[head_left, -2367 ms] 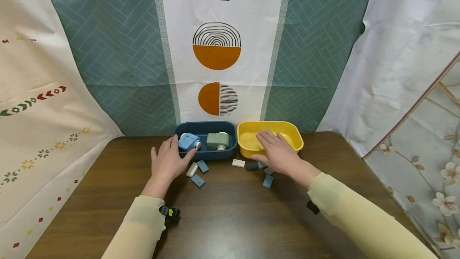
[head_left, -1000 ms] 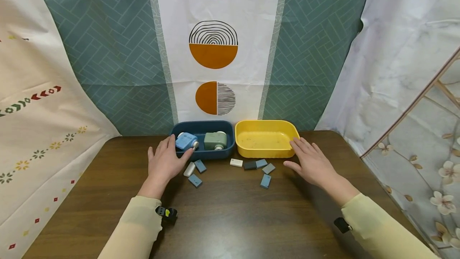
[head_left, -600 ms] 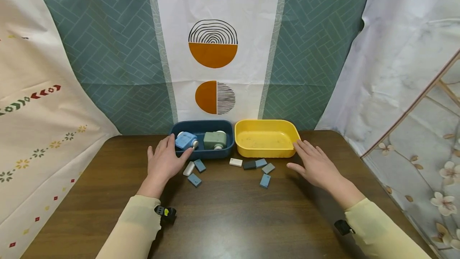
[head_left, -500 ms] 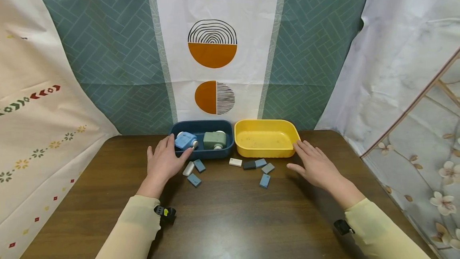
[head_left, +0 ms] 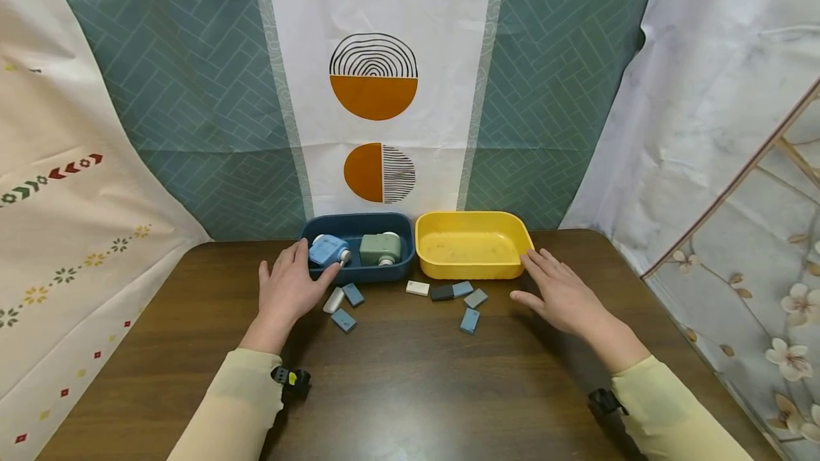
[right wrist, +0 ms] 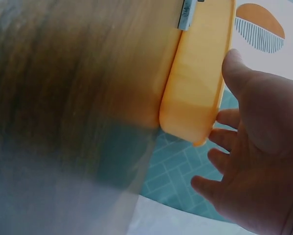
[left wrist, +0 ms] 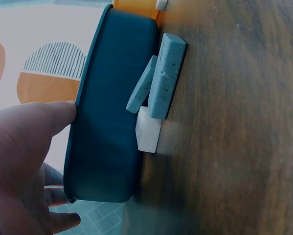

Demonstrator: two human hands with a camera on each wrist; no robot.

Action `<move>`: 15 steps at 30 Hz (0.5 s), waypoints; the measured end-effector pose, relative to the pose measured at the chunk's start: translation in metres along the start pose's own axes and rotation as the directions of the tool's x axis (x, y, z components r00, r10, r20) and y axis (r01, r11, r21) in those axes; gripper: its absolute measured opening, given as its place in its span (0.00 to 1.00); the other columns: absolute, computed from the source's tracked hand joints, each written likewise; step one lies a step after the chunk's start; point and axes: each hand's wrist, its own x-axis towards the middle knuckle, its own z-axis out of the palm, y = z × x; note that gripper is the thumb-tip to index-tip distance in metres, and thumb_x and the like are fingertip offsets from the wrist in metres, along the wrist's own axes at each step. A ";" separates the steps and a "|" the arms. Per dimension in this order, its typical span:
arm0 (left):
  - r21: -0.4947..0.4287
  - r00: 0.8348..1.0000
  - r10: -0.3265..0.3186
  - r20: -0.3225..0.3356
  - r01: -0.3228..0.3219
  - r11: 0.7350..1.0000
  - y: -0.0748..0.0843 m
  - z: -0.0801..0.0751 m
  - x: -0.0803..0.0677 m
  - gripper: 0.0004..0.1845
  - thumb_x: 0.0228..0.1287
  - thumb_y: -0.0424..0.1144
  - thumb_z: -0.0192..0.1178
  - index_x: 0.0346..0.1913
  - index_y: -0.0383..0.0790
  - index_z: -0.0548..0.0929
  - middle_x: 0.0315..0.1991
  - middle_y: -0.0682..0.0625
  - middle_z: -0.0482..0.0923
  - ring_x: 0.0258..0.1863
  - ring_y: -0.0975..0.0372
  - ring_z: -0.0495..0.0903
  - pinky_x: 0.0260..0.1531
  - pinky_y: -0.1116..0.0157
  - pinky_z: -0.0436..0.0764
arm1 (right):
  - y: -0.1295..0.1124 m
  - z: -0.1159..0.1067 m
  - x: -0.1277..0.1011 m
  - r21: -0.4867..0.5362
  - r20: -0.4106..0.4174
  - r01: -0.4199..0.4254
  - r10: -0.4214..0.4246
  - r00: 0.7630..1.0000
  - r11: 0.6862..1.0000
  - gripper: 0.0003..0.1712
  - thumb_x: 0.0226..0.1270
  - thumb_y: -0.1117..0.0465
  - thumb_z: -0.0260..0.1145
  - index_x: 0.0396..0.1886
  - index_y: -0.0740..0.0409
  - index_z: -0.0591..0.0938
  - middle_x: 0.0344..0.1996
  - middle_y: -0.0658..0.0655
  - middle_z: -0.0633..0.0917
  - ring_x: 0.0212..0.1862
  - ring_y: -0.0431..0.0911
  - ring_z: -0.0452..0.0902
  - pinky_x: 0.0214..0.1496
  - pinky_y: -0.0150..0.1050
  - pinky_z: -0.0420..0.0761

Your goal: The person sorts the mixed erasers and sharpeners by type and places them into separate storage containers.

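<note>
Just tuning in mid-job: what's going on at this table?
A person's left hand is at the left end of the dark blue bin, their right hand at the right end of the yellow bin. Both bins sit on the table, with small blocks in front. A blue bottle and a green bottle lie in the dark blue bin.

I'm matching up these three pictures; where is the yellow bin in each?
Head: yellow bin right of and below centre.
Left wrist: yellow bin at the top edge, mostly cut off.
Right wrist: yellow bin right of centre, meeting the top edge.
Shared landmark: half-orange, half-striped circle.
</note>
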 end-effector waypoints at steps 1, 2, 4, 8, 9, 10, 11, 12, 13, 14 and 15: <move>0.000 1.000 0.000 0.000 0.000 1.000 0.000 0.000 0.000 0.54 0.80 0.68 0.56 0.88 0.28 0.53 0.85 0.28 0.55 0.83 0.35 0.55 0.78 0.25 0.38 | 0.000 0.000 0.000 0.005 -0.001 0.002 -0.002 1.000 1.000 0.49 0.83 0.41 0.67 0.86 0.68 0.63 0.84 0.73 0.62 0.86 0.70 0.51 0.83 0.70 0.55; 0.000 1.000 0.000 0.000 0.000 1.000 0.001 0.000 0.000 0.54 0.80 0.68 0.56 0.88 0.28 0.53 0.85 0.28 0.55 0.83 0.35 0.55 0.78 0.25 0.39 | 0.001 0.000 -0.001 0.009 -0.003 0.006 -0.005 1.000 1.000 0.49 0.83 0.42 0.67 0.86 0.68 0.63 0.84 0.73 0.62 0.86 0.70 0.51 0.83 0.70 0.55; 0.002 1.000 0.000 0.002 0.000 1.000 0.002 -0.001 -0.001 0.55 0.80 0.69 0.56 0.88 0.28 0.53 0.85 0.28 0.55 0.83 0.35 0.55 0.78 0.25 0.39 | 0.001 0.000 -0.001 0.017 -0.007 0.011 -0.011 1.000 1.000 0.48 0.83 0.42 0.68 0.86 0.68 0.64 0.84 0.74 0.62 0.86 0.70 0.51 0.83 0.71 0.55; -0.003 1.000 -0.001 0.006 0.001 1.000 0.002 -0.001 -0.002 0.55 0.80 0.69 0.56 0.87 0.28 0.53 0.85 0.28 0.55 0.83 0.35 0.55 0.78 0.24 0.40 | 0.002 0.001 0.000 0.026 -0.016 0.021 -0.020 1.000 0.999 0.47 0.83 0.42 0.68 0.86 0.68 0.65 0.84 0.74 0.63 0.86 0.70 0.51 0.83 0.71 0.56; -0.004 1.000 -0.002 0.009 0.002 1.000 0.002 -0.001 -0.002 0.55 0.80 0.69 0.56 0.87 0.28 0.53 0.85 0.28 0.55 0.83 0.34 0.54 0.78 0.24 0.40 | 0.002 0.001 0.000 0.028 -0.016 0.022 -0.022 1.000 0.999 0.47 0.83 0.42 0.68 0.86 0.68 0.65 0.84 0.74 0.63 0.86 0.70 0.51 0.83 0.71 0.56; -0.006 1.000 -0.001 0.010 0.001 1.000 0.001 -0.001 -0.002 0.54 0.80 0.68 0.56 0.87 0.28 0.53 0.85 0.28 0.54 0.83 0.34 0.54 0.78 0.24 0.40 | 0.002 0.002 0.001 0.031 -0.016 0.022 -0.022 1.000 0.999 0.47 0.83 0.42 0.68 0.85 0.68 0.65 0.84 0.74 0.62 0.86 0.70 0.51 0.83 0.70 0.56; -0.008 1.000 0.000 0.010 0.000 1.000 0.001 0.000 -0.002 0.54 0.80 0.68 0.56 0.87 0.28 0.53 0.85 0.27 0.54 0.83 0.34 0.54 0.78 0.24 0.40 | 0.002 0.002 0.001 0.033 -0.016 0.021 -0.021 1.000 0.999 0.48 0.83 0.42 0.68 0.85 0.69 0.65 0.84 0.73 0.62 0.86 0.70 0.51 0.83 0.70 0.56; -0.008 1.000 0.002 0.010 -0.002 1.000 0.001 0.000 -0.002 0.54 0.80 0.68 0.56 0.87 0.28 0.53 0.85 0.27 0.54 0.83 0.34 0.54 0.78 0.24 0.41 | 0.002 0.002 0.001 0.036 -0.016 0.021 -0.020 1.000 0.999 0.48 0.83 0.41 0.68 0.85 0.69 0.65 0.84 0.73 0.62 0.86 0.70 0.51 0.83 0.70 0.56; -0.007 1.000 0.004 0.010 -0.004 1.000 0.001 0.000 -0.002 0.54 0.80 0.68 0.56 0.87 0.28 0.53 0.85 0.27 0.54 0.83 0.34 0.54 0.77 0.24 0.41 | 0.002 0.003 0.002 0.038 -0.016 0.020 -0.019 1.000 0.999 0.48 0.83 0.41 0.68 0.85 0.69 0.65 0.85 0.73 0.62 0.86 0.70 0.51 0.83 0.70 0.56; -0.007 1.000 0.006 0.009 -0.006 1.000 0.001 0.000 -0.002 0.54 0.81 0.68 0.56 0.87 0.28 0.54 0.85 0.28 0.54 0.83 0.34 0.54 0.77 0.24 0.41 | 0.002 0.003 0.002 0.041 -0.016 0.019 -0.018 1.000 0.999 0.48 0.83 0.41 0.67 0.85 0.69 0.65 0.85 0.73 0.61 0.86 0.69 0.51 0.83 0.70 0.56; -0.007 1.000 0.007 0.009 -0.007 1.000 0.002 0.000 -0.001 0.54 0.81 0.68 0.56 0.87 0.28 0.54 0.85 0.28 0.54 0.83 0.34 0.54 0.78 0.24 0.42 | 0.003 0.003 0.002 0.042 -0.017 0.018 -0.018 1.000 0.999 0.49 0.83 0.40 0.67 0.85 0.69 0.65 0.85 0.72 0.61 0.86 0.69 0.52 0.83 0.70 0.56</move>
